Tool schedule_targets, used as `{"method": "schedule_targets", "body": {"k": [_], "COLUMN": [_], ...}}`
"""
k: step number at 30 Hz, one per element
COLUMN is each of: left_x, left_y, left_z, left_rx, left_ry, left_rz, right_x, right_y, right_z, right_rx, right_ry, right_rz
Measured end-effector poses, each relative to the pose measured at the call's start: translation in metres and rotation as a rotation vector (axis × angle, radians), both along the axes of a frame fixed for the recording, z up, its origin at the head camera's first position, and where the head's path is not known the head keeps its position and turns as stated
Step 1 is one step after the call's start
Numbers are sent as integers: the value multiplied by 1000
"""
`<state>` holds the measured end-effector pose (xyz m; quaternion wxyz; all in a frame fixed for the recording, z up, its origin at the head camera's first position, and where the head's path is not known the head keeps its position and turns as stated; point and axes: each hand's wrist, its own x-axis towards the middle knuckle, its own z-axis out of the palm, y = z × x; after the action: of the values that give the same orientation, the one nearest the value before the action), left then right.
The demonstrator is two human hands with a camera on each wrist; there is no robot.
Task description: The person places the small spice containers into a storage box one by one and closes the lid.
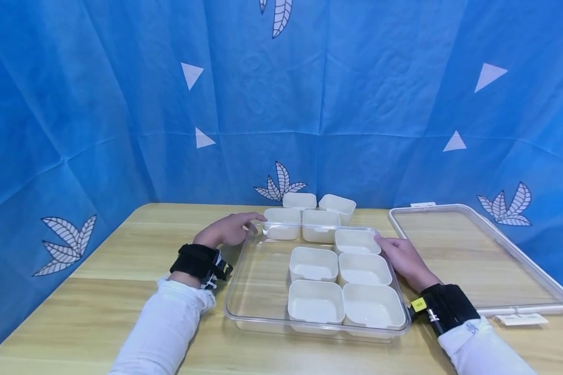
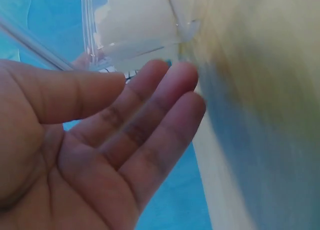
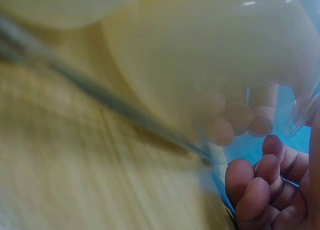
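Clear tray (image 1: 262, 321) between both hands (image 1: 230, 230) (image 1: 403, 260)

The curtain (image 1: 262, 99) is showing blue, with white triangles (image 1: 191, 74) and dark-veined leaves (image 1: 522, 197); the tabletop (image 1: 122, 291) is displaying tan wood grain; the tubs (image 1: 316, 302) are looking cream, the tray (image 1: 262, 286) clear; sleeves (image 1: 164, 323) are showing white.

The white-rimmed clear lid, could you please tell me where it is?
In the head view, the lid lies at right on the table, beside the right hand.
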<state>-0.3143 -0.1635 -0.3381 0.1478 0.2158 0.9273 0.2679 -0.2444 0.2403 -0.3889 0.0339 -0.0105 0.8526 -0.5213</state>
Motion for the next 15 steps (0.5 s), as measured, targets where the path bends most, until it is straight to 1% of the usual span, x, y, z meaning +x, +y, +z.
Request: {"method": "schedule_targets", "body": {"k": [1, 4, 8, 15], "left_x": [0, 1, 1, 2], "left_y": [0, 2, 1, -2], "left_z": [1, 1, 1, 1], "left_rx": [-5, -19, -46, -76], "left_ry": [23, 68, 110, 160], "left_rz": [1, 42, 114, 203], "right_x": [0, 1, 1, 0], "right_y": [0, 1, 1, 1], "right_z": [0, 0, 0, 0], "right_rx": [-1, -9, -9, 3], "right_ry": [1, 6, 5, -1], "right_rz": [1, 1, 3, -5]}}
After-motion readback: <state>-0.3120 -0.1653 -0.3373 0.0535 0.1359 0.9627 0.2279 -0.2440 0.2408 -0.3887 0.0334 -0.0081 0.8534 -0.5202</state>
